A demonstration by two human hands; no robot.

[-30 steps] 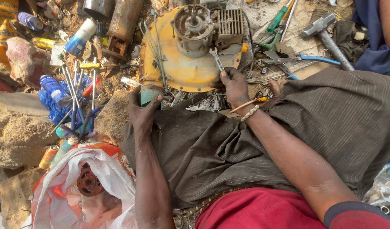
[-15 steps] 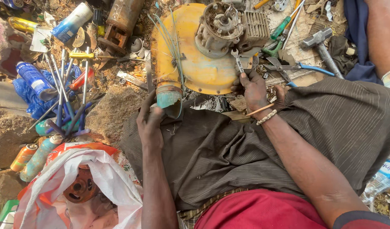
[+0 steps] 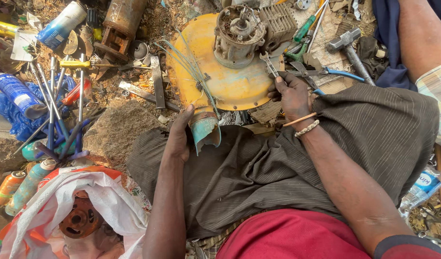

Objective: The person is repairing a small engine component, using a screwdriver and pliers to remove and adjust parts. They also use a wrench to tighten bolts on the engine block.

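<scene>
The yellow motor housing (image 3: 230,81) lies on the ground at the far middle of the scene, its near edge resting against the person's dark striped cloth (image 3: 278,163) over the lap. It is hemmed in on nearly every side. To its left lie flat metal bars (image 3: 156,88) and a rusty cylinder (image 3: 120,26); beyond those, a cluster of blue-handled screwdrivers (image 3: 57,115) and spray cans (image 3: 17,93). To its right sit pliers with blue grips (image 3: 326,73), a green-handled tool (image 3: 302,33) and a hammer (image 3: 350,48), all close together. The only open room is a rough stone slab (image 3: 117,132) near left of the housing (bare on top) and the cloth itself.

The housing is a round, dished yellow shell, scuffed and dirty, with a grey motor block (image 3: 239,29) bolted on its far part and a finned grey piece just right of that. Thin greenish wires (image 3: 191,72) trail across its left side down to a teal spout (image 3: 204,129) at its near left rim.

The left hand (image 3: 179,136) is wrapped partly around that teal spout, thumb on its far side. The right hand (image 3: 292,96) is closed on a small spanner (image 3: 270,64), whose head lies on the housing's right rim.

At near left, a white bag (image 3: 86,201) holds a rusty round part (image 3: 81,218).
</scene>
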